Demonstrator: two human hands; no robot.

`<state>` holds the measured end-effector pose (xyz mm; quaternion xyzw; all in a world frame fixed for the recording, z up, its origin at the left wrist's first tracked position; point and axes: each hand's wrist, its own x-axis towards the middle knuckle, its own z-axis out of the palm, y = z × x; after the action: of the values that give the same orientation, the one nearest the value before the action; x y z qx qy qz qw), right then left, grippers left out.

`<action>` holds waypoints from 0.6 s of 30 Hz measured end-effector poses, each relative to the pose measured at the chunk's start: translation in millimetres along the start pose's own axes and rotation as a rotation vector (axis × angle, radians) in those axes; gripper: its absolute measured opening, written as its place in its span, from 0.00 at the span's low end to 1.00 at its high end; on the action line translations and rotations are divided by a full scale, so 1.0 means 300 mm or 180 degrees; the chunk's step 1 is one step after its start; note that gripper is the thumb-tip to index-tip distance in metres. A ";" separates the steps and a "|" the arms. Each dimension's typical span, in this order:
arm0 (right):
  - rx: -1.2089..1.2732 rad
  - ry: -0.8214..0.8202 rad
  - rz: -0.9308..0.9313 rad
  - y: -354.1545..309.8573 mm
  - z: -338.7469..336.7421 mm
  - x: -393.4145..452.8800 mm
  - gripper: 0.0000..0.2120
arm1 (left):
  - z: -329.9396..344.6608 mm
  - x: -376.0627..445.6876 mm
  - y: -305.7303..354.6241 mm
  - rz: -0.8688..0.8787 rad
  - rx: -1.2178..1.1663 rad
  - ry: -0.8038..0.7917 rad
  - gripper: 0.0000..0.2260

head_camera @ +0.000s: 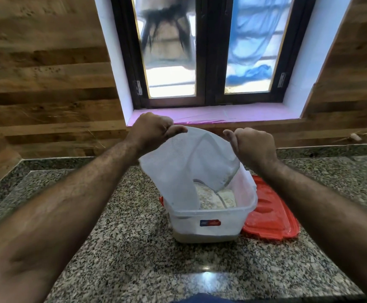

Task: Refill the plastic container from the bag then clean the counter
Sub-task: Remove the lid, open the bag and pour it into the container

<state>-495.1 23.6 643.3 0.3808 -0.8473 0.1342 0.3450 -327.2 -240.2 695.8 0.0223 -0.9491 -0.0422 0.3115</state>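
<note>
Daylight comes in through the frosted window (208, 51) at the top centre of the frame, its panes bright and washed out, leaving the room evenly lit and fairly bright. A small white glare patch sits on the polished granite desk (206, 278) at the bottom centre. The wide lens bends the wooden wall panels (46, 73) outward at the left and right edges, and the forearms at the lower corners look smeared and soft.

Both forearms bare, no sleeves; no rings visible; dark blue garment (202, 299) at waist.
</note>
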 end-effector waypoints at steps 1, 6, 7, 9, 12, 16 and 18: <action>0.0010 -0.0015 0.0079 -0.001 -0.001 0.003 0.33 | -0.002 -0.004 0.001 -0.0024 -0.0018 0.0036 0.31; 0.0619 -0.0644 0.1379 0.007 0.011 0.036 0.40 | -0.006 -0.015 0.007 -0.0113 -0.0053 0.0223 0.27; 0.0848 -0.0747 0.1581 0.008 0.013 0.041 0.39 | -0.001 -0.014 0.002 -0.0146 -0.0065 0.0239 0.27; 0.1058 -0.0854 0.1680 0.006 0.017 0.047 0.35 | 0.009 -0.010 -0.007 -0.0226 -0.0099 0.0259 0.28; 0.0939 -0.0890 0.1630 0.014 0.029 0.059 0.29 | 0.005 -0.003 -0.016 -0.0225 -0.0089 0.0177 0.27; 0.0869 -0.0768 0.1657 0.066 -0.002 0.094 0.29 | -0.015 -0.001 -0.049 0.0361 0.0682 -0.0174 0.28; 0.0912 -0.0700 0.1640 0.079 -0.035 0.119 0.28 | -0.015 0.002 -0.074 0.0640 0.1063 -0.0265 0.29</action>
<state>-524.3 25.0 676.3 0.2106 -0.9206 0.2933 0.1488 -324.7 -262.6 697.6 -0.0230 -0.9523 0.1463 0.2666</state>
